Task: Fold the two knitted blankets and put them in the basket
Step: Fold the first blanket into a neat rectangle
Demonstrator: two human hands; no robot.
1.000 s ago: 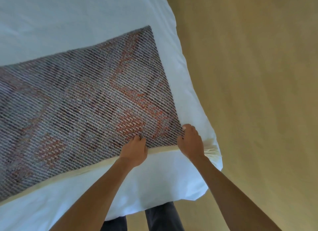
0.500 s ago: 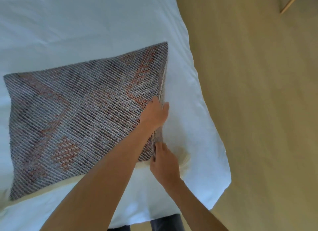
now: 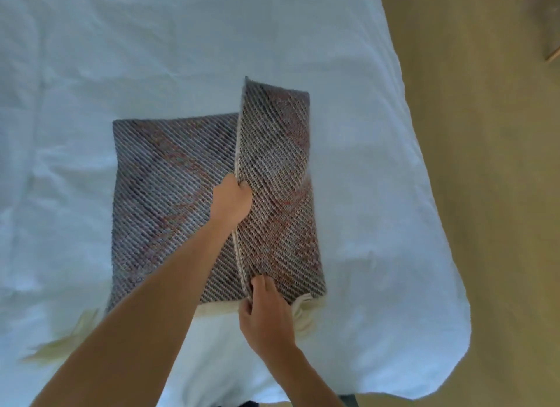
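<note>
A person's left hand (image 3: 231,202) grips the raised edge of a knitted blanket (image 3: 169,188) about midway along, fingers curled over the edge and closed on the cloth. The bare forearm reaches in from the lower left. The right hand (image 3: 266,312) holds the near end of the same edge, with the thumb on one side and the fingers laid on the other, pinching the cloth between them. Its forearm comes in from the bottom of the view.

Between the two hands the edge stands up in a nearly straight line, and the right-hand part of the blanket rises from the bed as a flap (image 3: 272,170) tilted toward the left. The rest lies flat to the left as a rough rectangle. The knit is grey with diagonal ribbing and faint reddish patches. A cream fringe (image 3: 303,315) hangs from the near end beside the right hand, and more of it trails out at the lower left, partly behind the left arm.

The blanket lies on a bed (image 3: 181,42) covered in a lightly creased white sheet, near its right side. A tan floor (image 3: 485,194) runs beyond that side, and pale wooden furniture legs (image 3: 553,53) show at the top right corner.
</note>
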